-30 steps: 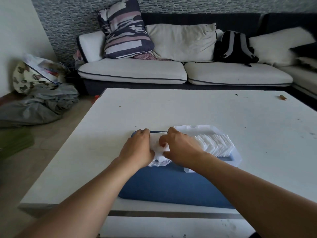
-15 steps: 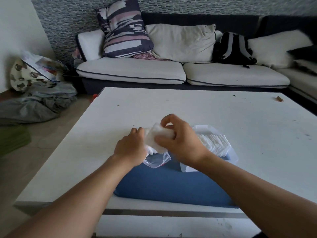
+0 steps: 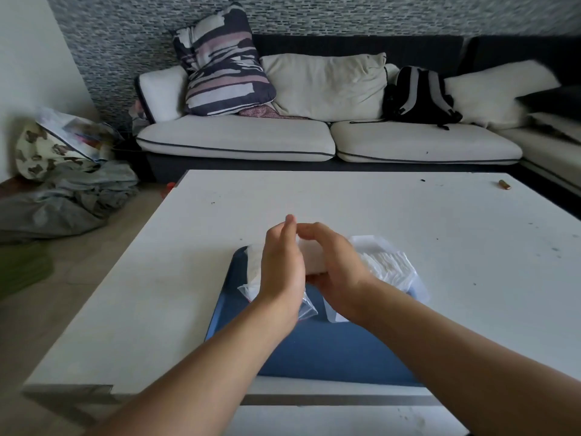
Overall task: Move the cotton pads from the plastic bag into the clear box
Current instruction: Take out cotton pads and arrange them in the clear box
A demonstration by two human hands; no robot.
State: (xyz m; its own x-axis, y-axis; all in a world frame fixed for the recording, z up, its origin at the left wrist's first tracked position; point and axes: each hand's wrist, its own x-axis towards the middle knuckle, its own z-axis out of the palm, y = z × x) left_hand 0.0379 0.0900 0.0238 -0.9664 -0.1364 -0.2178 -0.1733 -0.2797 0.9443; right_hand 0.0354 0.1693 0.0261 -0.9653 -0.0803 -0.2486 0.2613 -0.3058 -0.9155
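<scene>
A stack of white cotton pads (image 3: pixel 311 259) is pressed between my two hands above a blue mat (image 3: pixel 317 344). My right hand (image 3: pixel 333 269) cups the stack from the right and underneath. My left hand (image 3: pixel 281 262) stands flat against the stack's left end, fingers straight up. Under and left of my left hand lies the clear plastic bag (image 3: pixel 254 272) with more pads in it; its open corner sticks out near my wrist. The clear box (image 3: pixel 418 286) sits to the right on the mat, with a row of pads (image 3: pixel 390 267) standing in it.
The mat lies on a white table (image 3: pixel 377 215), near its front edge. A small brown object (image 3: pixel 504 184) lies at the table's far right. A sofa (image 3: pixel 314 136) with cushions and a black backpack (image 3: pixel 418 96) stands behind; clothes and bags lie on the floor at left.
My right hand has pulled a stack of pads out of the bag and lifted it. My left hand has let go of the bag and now presses flat against the stack.
</scene>
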